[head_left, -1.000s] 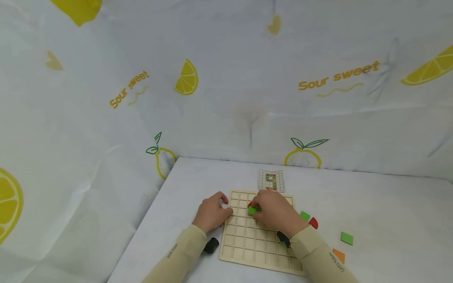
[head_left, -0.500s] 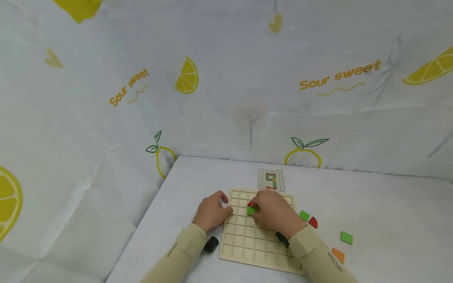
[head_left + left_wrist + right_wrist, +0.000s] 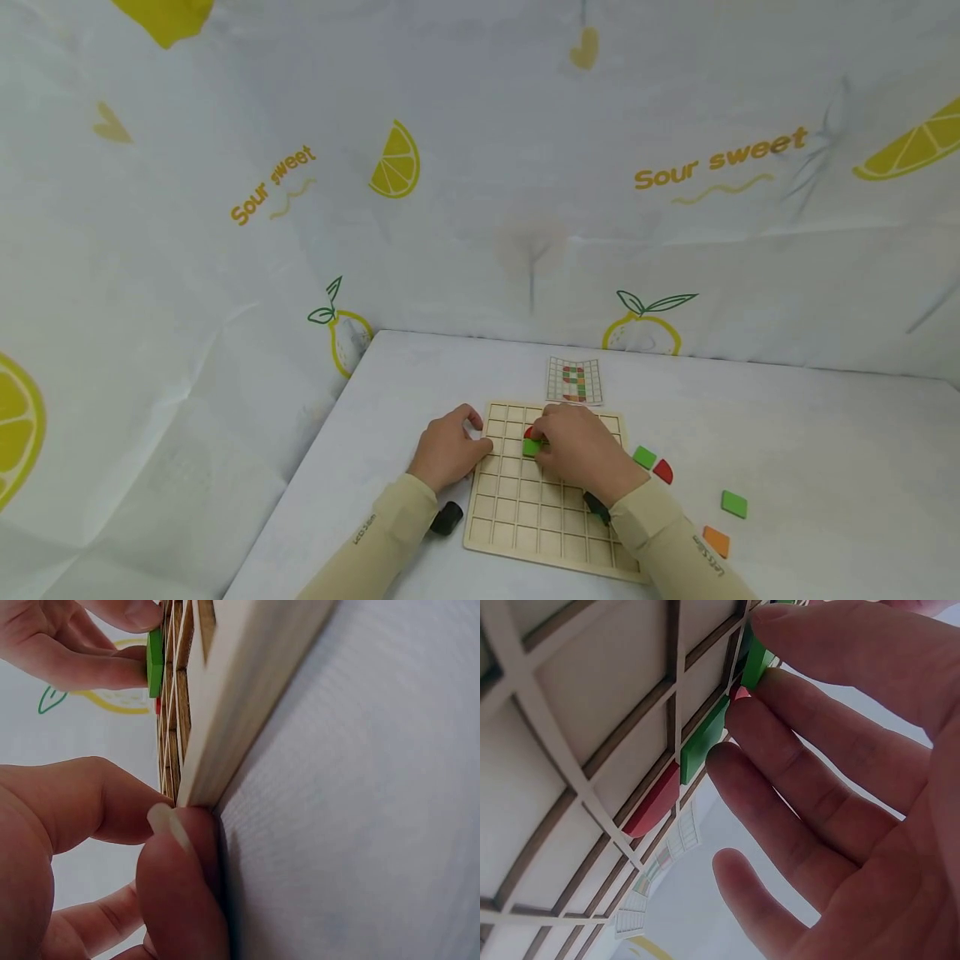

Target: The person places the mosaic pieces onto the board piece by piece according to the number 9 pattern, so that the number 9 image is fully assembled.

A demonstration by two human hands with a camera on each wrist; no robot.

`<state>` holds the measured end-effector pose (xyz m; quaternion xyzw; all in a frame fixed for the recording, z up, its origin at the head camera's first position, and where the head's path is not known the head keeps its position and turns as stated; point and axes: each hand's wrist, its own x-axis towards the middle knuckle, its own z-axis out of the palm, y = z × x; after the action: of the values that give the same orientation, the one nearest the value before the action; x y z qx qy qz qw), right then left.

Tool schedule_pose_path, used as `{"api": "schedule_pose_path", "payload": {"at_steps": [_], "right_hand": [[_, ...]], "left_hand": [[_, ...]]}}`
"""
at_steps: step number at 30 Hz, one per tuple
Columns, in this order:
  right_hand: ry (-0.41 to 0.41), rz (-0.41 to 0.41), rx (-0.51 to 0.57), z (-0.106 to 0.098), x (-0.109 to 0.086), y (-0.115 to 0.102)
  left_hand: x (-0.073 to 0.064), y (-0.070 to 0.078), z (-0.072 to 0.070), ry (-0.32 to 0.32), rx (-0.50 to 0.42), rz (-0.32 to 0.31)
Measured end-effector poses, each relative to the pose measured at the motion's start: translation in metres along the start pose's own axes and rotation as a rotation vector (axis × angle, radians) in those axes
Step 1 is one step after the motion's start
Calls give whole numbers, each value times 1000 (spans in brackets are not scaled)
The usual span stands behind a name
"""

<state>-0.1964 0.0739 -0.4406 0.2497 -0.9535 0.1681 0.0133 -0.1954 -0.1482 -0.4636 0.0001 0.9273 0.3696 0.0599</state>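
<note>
A light wooden grid board (image 3: 517,512) lies on the table. My left hand (image 3: 447,447) is at its left side, its thumb and fingers (image 3: 180,885) gripping the board's edge (image 3: 244,712). Over the upper part of the grid, my right hand (image 3: 581,446) pinches a green square tile (image 3: 757,666) between thumb and index finger. In the head view that green tile (image 3: 531,448) shows just below a red quarter-round piece (image 3: 528,432). The right wrist view shows another red piece (image 3: 654,801) and a green square (image 3: 703,741) in the top cells, partly hidden from the head camera by the hand.
A pattern card (image 3: 574,382) lies behind the board. Right of it are loose pieces: a green square (image 3: 644,457), a red quarter-round (image 3: 663,472), another green square (image 3: 734,504) and an orange piece (image 3: 716,542). A black object (image 3: 447,518) sits by the left wrist.
The green tile under my right fingers has shifted very slightly and lies straighter below the red piece. My left hand stays at the board's edge.
</note>
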Motion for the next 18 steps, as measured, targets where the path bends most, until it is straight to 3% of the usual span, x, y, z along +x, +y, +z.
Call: {"api": "schedule_pose_path", "payload": {"at_steps": [18], "right_hand": [[-30,12,2,1,3,0]], "left_hand": [[0,-1,0,0,-2,3]]}}
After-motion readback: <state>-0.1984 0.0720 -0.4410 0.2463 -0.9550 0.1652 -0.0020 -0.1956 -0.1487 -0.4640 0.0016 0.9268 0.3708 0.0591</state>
